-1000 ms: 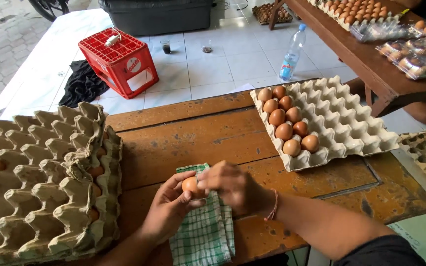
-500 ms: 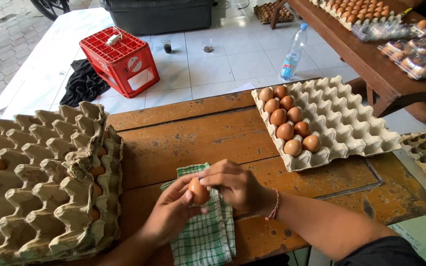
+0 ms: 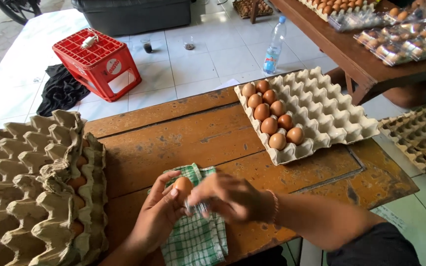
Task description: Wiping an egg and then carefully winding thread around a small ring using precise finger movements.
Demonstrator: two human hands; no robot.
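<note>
My left hand (image 3: 159, 212) holds a brown egg (image 3: 182, 185) by its fingertips, above a green and white checked cloth (image 3: 195, 240) on the wooden table (image 3: 173, 138). My right hand (image 3: 228, 197) is blurred beside the egg and grips a small silvery thing against it; I cannot tell what that thing is. A pale egg tray (image 3: 321, 118) lies to the right, with several brown eggs (image 3: 270, 118) in its left cells.
A stack of grey-brown egg trays (image 3: 30, 182) with eggs between the layers fills the left. On the tiled floor stand a red crate (image 3: 97, 63), a water bottle (image 3: 274, 47) and a dark bin (image 3: 134, 15). Another table (image 3: 366, 49) holds packed eggs; more trays (image 3: 417, 135) lie at right.
The egg has been lifted a little and turned in my left fingers. My right hand has shifted right of it and moves quickly, showing blur.
</note>
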